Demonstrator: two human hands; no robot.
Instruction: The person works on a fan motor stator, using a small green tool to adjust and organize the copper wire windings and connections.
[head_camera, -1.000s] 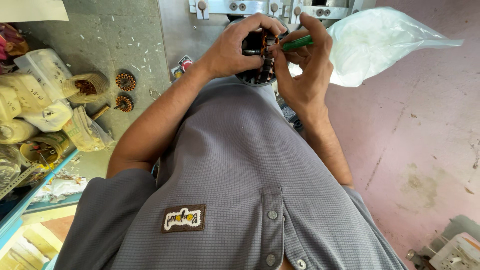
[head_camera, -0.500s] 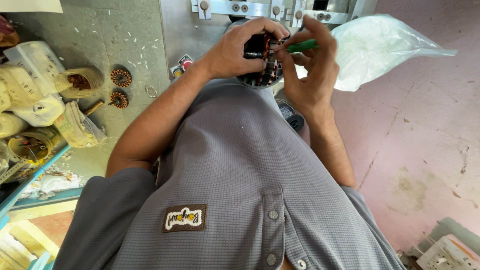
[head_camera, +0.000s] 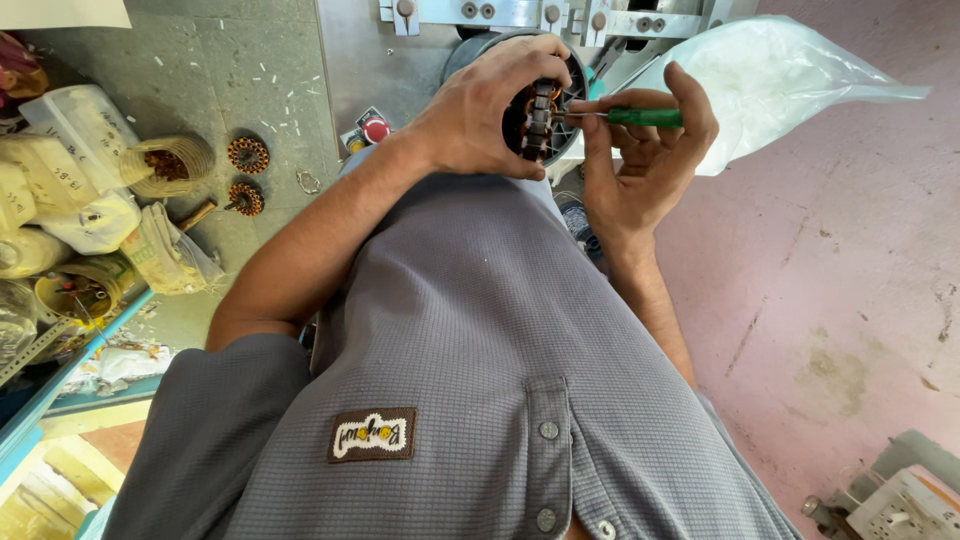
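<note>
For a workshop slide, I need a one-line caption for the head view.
Left hand grips a copper-wound motor stator while the right hand works a green-handled screwdriver into it.

Wound stator (head_camera: 540, 118) in left hand (head_camera: 480, 110); screwdriver (head_camera: 640, 117) in right hand (head_camera: 640, 160), plastic bag (head_camera: 780, 80) right.

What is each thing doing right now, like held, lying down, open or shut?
Left hand: wrapped around the motor stator.
Motor stator: held up, copper coils showing.
Right hand: gripping the green tool.
Green tool: level, tip at the stator.
Plastic bag: lying open, crumpled.
Two small wound cores: lying loose on the bench.
Red button: untouched.
</note>
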